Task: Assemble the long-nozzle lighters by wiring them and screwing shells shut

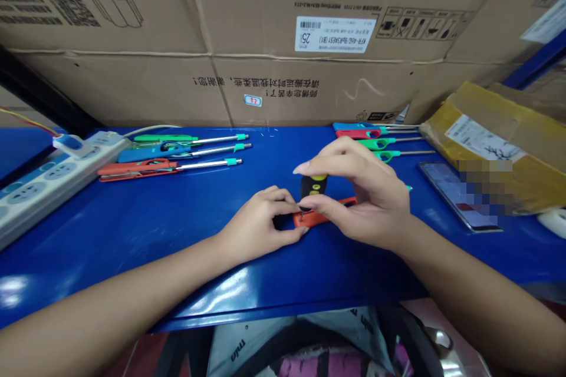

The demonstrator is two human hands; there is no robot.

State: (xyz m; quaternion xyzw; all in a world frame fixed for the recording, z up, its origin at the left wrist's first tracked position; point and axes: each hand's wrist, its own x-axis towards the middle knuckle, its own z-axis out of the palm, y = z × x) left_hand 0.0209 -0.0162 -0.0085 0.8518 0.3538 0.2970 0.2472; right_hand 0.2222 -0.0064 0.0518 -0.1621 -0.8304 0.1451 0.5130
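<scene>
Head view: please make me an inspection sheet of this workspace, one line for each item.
Surface: blue table, glossy, with light reflections.
Job's things: orange lighter lying flat in the middle; black and yellow tool standing at its end.
Clutter: three long lighters at the left; four more lighters at the right; phone; taped parcel.
Grippers: left hand pinches the orange lighter; right hand holds the black and yellow tool.
Cables: white cable by the power strip; red and yellow wires at far left.
Surroundings: cardboard boxes stacked behind the table.
</scene>
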